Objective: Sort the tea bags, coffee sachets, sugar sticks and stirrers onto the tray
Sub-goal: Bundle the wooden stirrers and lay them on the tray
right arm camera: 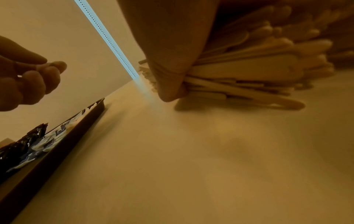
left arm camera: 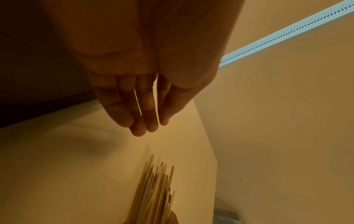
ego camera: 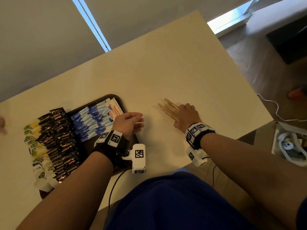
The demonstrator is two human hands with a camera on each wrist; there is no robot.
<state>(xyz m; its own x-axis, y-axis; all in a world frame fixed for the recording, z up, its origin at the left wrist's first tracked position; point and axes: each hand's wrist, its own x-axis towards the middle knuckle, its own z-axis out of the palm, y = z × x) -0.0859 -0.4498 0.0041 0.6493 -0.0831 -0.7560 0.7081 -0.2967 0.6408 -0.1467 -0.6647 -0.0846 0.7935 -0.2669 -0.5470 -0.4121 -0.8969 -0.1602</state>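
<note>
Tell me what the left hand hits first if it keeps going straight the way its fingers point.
Probably the loose pile of thin wooden stirrers under the right hand. The left hand, fingers straight and empty, points across bare cream tabletop toward them. Height above the table is unclear, so it might pass over them.

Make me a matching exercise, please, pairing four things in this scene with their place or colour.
Things:
1. stirrers
2. coffee sachets
3. sugar sticks
4. left hand

Descriptions:
a. blue, on the tray
b. on the table, under the right hand
c. dark and shiny, on the tray
d. empty, over the tray's edge

Pairs: 1-b, 2-c, 3-a, 4-d
</note>
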